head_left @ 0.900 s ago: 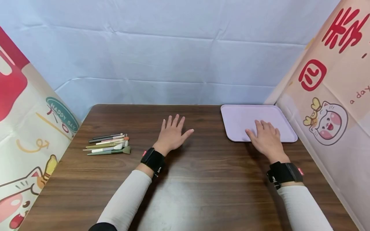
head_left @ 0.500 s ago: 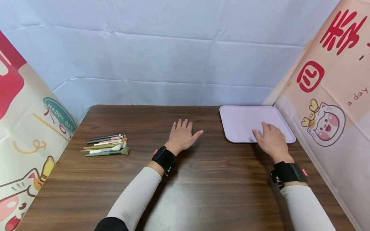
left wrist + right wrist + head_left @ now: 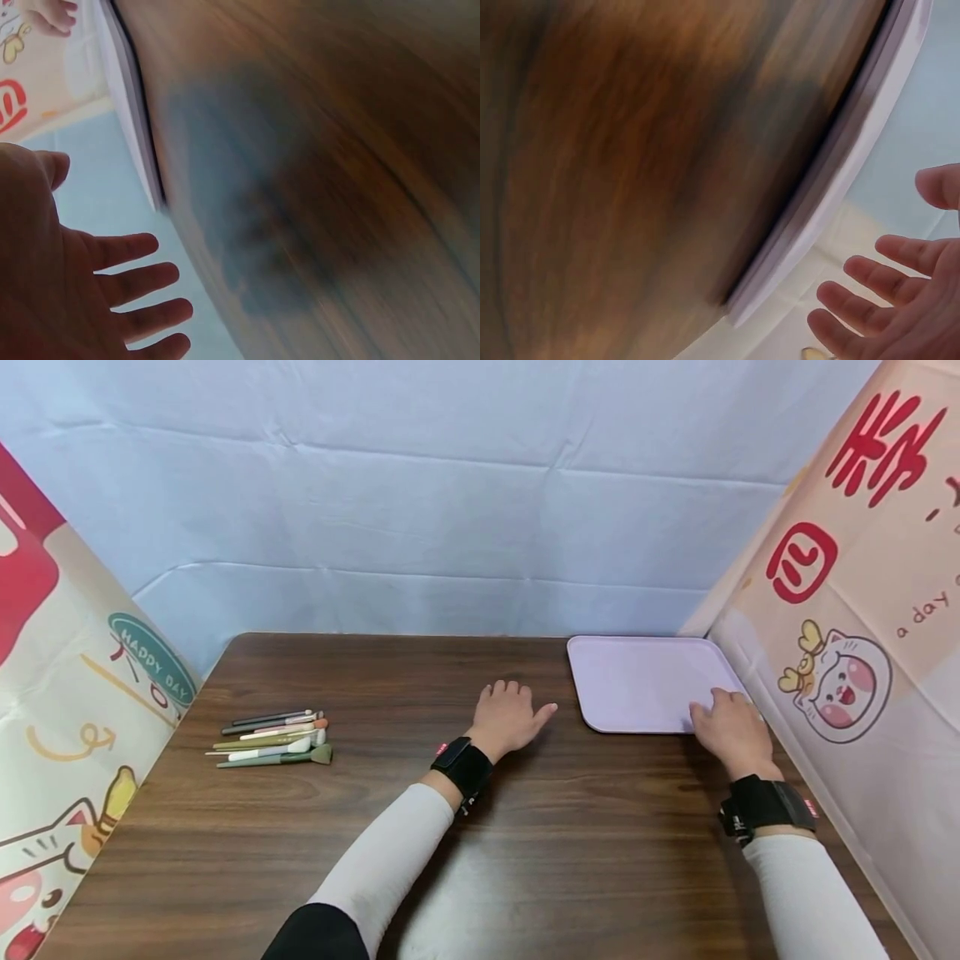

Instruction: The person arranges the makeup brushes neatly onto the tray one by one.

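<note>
my left hand (image 3: pixel 506 718) is over the table (image 3: pixel 540 860), fingers spread, holding nothing. my right hand (image 3: pixel 735 739), fingers slightly apart, is at the near right corner of the tray (image 3: pixel 637 681); contact hard to tell. tray lies far right, brushes (image 3: pixel 266 742) left.

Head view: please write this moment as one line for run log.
left hand: hovers above table, left of tray; right hand: hovers at tray's near right corner; tray: flat on table; brushes: grouped at left
</note>
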The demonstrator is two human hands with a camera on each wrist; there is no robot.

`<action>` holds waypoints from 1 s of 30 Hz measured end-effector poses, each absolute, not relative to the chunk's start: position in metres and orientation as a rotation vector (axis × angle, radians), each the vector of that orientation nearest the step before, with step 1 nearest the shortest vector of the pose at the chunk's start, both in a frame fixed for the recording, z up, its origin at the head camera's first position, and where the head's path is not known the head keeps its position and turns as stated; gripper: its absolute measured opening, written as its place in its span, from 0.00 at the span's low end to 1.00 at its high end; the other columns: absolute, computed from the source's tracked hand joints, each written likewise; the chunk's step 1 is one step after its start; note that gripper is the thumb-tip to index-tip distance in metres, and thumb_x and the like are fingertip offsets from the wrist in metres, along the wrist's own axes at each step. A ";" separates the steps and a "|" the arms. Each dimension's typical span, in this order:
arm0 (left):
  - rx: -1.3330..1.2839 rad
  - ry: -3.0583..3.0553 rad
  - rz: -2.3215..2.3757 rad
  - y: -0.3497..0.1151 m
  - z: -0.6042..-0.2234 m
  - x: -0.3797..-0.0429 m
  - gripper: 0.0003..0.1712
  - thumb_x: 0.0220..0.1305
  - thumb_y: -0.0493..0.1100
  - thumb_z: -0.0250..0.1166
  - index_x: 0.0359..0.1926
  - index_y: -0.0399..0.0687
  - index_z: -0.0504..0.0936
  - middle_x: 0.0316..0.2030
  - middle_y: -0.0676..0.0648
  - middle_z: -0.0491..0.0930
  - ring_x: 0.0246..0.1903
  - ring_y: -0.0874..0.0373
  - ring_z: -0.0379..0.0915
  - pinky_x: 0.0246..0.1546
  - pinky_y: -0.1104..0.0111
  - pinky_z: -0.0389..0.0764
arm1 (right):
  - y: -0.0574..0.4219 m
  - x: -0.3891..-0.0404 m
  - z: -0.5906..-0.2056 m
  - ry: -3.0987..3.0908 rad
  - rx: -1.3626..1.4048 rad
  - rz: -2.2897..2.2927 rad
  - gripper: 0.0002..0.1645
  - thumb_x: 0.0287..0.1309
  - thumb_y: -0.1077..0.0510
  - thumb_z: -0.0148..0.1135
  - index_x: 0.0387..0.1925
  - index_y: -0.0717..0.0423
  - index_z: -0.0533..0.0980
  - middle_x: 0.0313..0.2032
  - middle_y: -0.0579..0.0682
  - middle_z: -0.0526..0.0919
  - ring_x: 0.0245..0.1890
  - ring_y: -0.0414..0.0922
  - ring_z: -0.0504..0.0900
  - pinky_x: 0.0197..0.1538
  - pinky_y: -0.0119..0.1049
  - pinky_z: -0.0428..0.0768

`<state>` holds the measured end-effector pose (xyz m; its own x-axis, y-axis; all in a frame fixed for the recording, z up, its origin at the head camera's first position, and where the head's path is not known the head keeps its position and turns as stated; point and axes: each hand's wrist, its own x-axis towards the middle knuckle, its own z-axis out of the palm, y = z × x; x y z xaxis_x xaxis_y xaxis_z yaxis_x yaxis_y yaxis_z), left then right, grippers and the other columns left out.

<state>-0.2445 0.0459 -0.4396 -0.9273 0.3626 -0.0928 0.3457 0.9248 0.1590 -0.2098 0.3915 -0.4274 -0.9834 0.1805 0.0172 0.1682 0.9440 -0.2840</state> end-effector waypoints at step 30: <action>0.546 2.997 0.028 0.123 -0.453 -0.257 0.35 0.78 0.66 0.38 0.70 0.51 0.72 0.65 0.48 0.71 0.65 0.53 0.61 0.66 0.58 0.65 | 0.442 -0.210 -0.434 -3.121 -0.574 0.412 0.33 0.64 0.55 0.46 0.55 0.84 0.65 0.51 0.84 0.65 0.51 0.78 0.68 0.49 0.69 0.72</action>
<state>-0.2575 0.1232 -0.4527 -0.9314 0.3525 -0.0903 0.3508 0.9358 0.0349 -0.2096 0.4419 -0.4341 -0.9340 0.3419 -0.1032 0.3570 0.9027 -0.2403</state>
